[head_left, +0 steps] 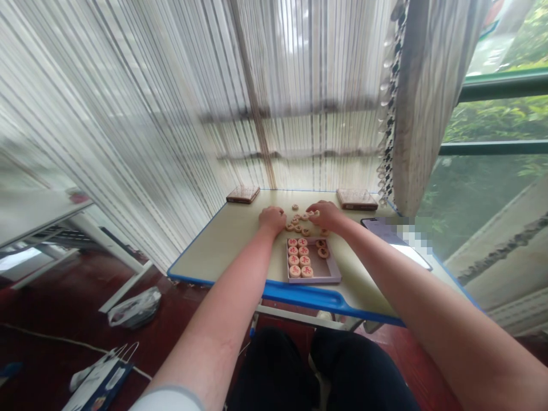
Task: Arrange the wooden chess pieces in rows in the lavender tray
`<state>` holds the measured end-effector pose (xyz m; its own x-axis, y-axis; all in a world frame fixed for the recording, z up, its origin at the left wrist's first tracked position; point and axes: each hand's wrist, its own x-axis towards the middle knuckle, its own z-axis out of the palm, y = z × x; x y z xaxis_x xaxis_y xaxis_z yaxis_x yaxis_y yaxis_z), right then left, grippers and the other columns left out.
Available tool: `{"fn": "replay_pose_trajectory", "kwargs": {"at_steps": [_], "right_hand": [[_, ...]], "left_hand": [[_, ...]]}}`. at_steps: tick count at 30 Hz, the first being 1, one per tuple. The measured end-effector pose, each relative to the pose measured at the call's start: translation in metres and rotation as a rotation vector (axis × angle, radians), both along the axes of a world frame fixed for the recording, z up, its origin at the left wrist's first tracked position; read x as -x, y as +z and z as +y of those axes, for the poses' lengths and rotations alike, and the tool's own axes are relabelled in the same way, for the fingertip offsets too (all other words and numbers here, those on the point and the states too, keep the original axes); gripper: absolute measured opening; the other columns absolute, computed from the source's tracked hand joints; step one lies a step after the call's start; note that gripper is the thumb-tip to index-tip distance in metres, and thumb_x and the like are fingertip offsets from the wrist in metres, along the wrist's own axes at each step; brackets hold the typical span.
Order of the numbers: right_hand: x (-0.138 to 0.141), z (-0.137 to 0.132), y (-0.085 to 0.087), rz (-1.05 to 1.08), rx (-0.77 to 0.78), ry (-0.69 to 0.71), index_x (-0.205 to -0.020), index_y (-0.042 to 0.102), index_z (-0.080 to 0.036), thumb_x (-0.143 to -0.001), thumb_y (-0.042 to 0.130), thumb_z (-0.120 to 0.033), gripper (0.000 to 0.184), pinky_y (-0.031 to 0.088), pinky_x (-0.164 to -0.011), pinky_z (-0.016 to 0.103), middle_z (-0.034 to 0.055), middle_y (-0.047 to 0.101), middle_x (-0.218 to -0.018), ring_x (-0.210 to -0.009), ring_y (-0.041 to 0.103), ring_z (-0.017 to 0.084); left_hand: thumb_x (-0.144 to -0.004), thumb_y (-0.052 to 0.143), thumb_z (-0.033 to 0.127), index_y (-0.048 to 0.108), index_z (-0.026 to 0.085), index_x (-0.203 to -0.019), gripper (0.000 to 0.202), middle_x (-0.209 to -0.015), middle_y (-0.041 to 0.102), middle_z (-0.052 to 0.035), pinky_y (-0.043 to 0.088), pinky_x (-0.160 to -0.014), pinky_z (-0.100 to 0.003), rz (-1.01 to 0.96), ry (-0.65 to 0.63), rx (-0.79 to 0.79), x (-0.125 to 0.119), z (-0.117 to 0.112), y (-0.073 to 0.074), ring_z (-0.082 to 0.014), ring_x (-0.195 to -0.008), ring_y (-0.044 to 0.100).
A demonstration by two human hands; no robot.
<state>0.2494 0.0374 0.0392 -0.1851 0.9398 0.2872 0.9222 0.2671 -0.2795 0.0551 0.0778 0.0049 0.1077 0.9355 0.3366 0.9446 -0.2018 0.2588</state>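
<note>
Past the open box, my left hand rests low over the table with its fingers curled in. What it holds, if anything, is hidden. Several loose round Chinese chess pieces lie between my two hands. My right hand is closed at the right of this group, a wooden piece at its fingertips. Nearer to me is a shallow pale box. Red-marked pieces fill two columns at its left, and two dark-marked pieces sit at its upper right.
Two brown flat boxes lie at the far corners of the blue-edged table. A phone-like dark and white object is under my right forearm. Striped curtains hang behind. Bags are on the floor at left.
</note>
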Motion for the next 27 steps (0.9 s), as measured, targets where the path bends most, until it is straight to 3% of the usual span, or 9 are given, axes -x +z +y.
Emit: {"fn": "replay_pose_trajectory", "kwargs": {"at_steps": [6, 11, 17, 20, 23, 27], "right_hand": [[0.024, 0.057, -0.001, -0.130, -0.002, 0.075, -0.112, 0.062, -0.025, -0.079, 0.050, -0.024, 0.035, 0.035, -0.094, 0.035, 0.0048, 0.057, -0.119, -0.106, 0.049, 0.022], [0.033, 0.081, -0.002, -0.176, 0.126, 0.018, -0.102, 0.068, -0.029, -0.078, 0.053, -0.029, 0.028, 0.041, -0.084, 0.033, 0.0058, 0.066, -0.099, -0.101, 0.052, 0.023], [0.023, 0.085, -0.007, -0.165, 0.138, 0.026, -0.098, 0.068, -0.025, -0.075, 0.057, -0.032, 0.027, 0.043, -0.075, 0.026, 0.0043, 0.068, -0.093, -0.086, 0.058, 0.018], [0.019, 0.082, -0.009, -0.152, 0.136, 0.019, -0.103, 0.065, -0.021, -0.072, 0.060, -0.033, 0.035, 0.044, -0.071, 0.025, 0.0048, 0.068, -0.091, -0.079, 0.060, 0.017], [0.016, 0.080, -0.010, -0.140, 0.109, 0.044, -0.113, 0.061, -0.021, -0.074, 0.058, -0.031, 0.040, 0.043, -0.078, 0.026, 0.0054, 0.067, -0.101, -0.087, 0.059, 0.018], [0.018, 0.079, -0.010, -0.133, 0.105, 0.094, -0.104, 0.067, -0.024, -0.076, 0.056, -0.033, 0.031, 0.042, -0.083, 0.027, 0.0027, 0.067, -0.102, -0.092, 0.058, 0.019]], "left_hand": [[-0.082, 0.039, 0.035, 0.068, 0.021, -0.096, 0.035, -0.106, 0.063, -0.0108, 0.042, -0.082, -0.035, -0.054, 0.051, 0.006, 0.000, 0.003, 0.001, -0.0256, -0.098, 0.054], [-0.083, 0.038, 0.035, 0.068, 0.020, -0.095, 0.035, -0.104, 0.063, -0.0110, 0.041, -0.082, -0.034, -0.055, 0.060, 0.018, 0.001, 0.004, 0.001, -0.0247, -0.098, 0.054], [-0.083, 0.040, 0.034, 0.068, 0.020, -0.095, 0.034, -0.104, 0.063, -0.0109, 0.041, -0.083, -0.034, -0.063, 0.069, 0.024, 0.000, 0.003, 0.002, -0.0242, -0.098, 0.054], [-0.081, 0.042, 0.034, 0.068, 0.020, -0.094, 0.033, -0.103, 0.064, -0.0103, 0.042, -0.081, -0.034, -0.076, 0.071, 0.006, 0.000, 0.003, 0.001, -0.0248, -0.097, 0.054], [-0.079, 0.045, 0.036, 0.069, 0.021, -0.091, 0.031, -0.102, 0.064, -0.0092, 0.042, -0.081, -0.033, -0.089, 0.082, -0.003, -0.001, 0.005, 0.000, -0.0244, -0.097, 0.054], [-0.078, 0.046, 0.037, 0.069, 0.022, -0.091, 0.031, -0.102, 0.064, -0.0087, 0.042, -0.082, -0.032, -0.097, 0.094, 0.002, -0.001, 0.006, -0.001, -0.0242, -0.098, 0.054]]}}
